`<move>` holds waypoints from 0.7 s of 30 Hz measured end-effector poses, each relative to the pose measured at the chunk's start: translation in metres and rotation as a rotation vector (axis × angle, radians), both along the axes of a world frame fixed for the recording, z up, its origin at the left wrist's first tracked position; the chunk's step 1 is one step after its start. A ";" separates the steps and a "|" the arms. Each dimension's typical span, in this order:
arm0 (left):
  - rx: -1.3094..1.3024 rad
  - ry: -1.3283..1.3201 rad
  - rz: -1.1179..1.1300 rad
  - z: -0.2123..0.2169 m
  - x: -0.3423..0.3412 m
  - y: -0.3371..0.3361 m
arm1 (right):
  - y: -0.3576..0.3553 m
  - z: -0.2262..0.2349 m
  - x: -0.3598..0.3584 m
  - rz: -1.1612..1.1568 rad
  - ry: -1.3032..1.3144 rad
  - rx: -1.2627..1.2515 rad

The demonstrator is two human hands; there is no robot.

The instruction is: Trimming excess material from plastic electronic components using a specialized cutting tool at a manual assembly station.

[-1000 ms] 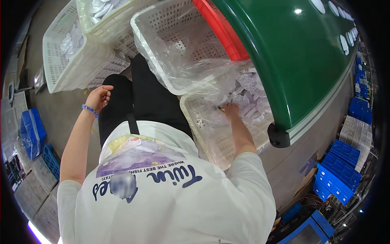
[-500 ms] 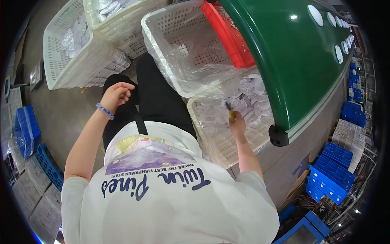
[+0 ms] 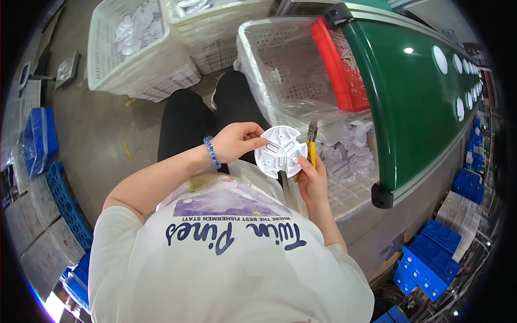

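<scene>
A round white plastic part [image 3: 281, 152] with slots and notched edges is held up in front of my lap. My left hand [image 3: 240, 142], with a blue beaded bracelet on the wrist, pinches its left edge between thumb and fingers. On the other side my right hand [image 3: 312, 180] grips the part's right edge with the thumb. The same right hand also keeps hold of yellow-handled cutting pliers [image 3: 312, 142], their dark jaws pointing away from me. Beyond that hand, many similar white parts [image 3: 347, 153] lie in a plastic-lined crate [image 3: 350, 204].
A lined crate [image 3: 250, 59] stands ahead, with a red tray [image 3: 334, 70] of small bits at its right. Two more white crates, one at the far left [image 3: 145, 75], hold white parts. A green conveyor belt [image 3: 404, 97] carries white discs on the right. Blue crates [image 3: 431, 264] stand lower right.
A round white part is now between both hands, in front of my lap. The right hand has come up from the crate with the pliers; the left hand has moved right to the part.
</scene>
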State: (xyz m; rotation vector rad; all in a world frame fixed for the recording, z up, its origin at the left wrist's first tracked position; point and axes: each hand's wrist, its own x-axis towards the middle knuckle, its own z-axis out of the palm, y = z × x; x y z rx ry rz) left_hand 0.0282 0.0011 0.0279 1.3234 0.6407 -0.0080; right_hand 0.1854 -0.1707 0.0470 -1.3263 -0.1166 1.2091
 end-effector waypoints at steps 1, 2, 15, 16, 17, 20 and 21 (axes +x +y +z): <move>0.038 0.040 -0.016 -0.001 -0.004 0.001 | 0.003 -0.002 -0.002 0.009 0.005 0.001; 0.038 0.044 -0.010 -0.004 -0.008 0.002 | 0.005 -0.005 -0.002 -0.004 0.028 0.014; -0.098 -0.085 0.101 -0.027 -0.013 0.004 | 0.022 0.022 0.007 0.498 -1.252 -0.097; -0.060 -0.086 0.104 -0.027 -0.014 0.002 | 0.023 0.028 0.005 0.597 -1.443 -0.098; -0.060 -0.084 0.102 -0.026 -0.016 -0.001 | 0.023 0.031 0.003 0.697 -1.634 -0.098; -0.049 -0.094 0.114 -0.022 -0.016 -0.006 | 0.027 0.033 0.001 0.744 -1.631 -0.126; -0.047 -0.094 0.117 -0.022 -0.017 -0.006 | 0.028 0.034 0.001 0.777 -1.640 -0.130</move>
